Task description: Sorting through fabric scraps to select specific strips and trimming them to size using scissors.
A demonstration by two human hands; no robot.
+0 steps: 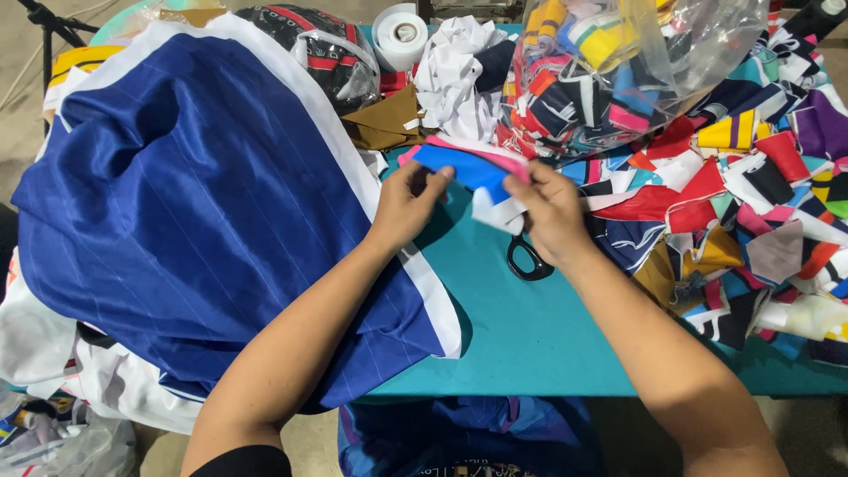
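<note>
**Fabric strip held between both hands, scissors tucked in the right**

The person is working over a teal table [530,336], holding a small blue, pink and white fabric strip [473,168] just above it. Much seems already handled: a wide heap of coloured scraps [751,221] is lying to the right, and a clear bag of scraps [618,62] is standing behind it. A large blue cloth [203,221] is draping over the table's left side, apparently waiting.

The left hand [408,205] is pinching the strip's left end, fingers narrowed onto the blue part. The right hand [549,216] is closing on the strip's right end, with the white edge hanging below its fingers. Black scissors [528,259] are showing beneath that hand; whether it is actually gripping them cannot be told. A roll of white tape [399,37] is sitting at the far edge.
</note>
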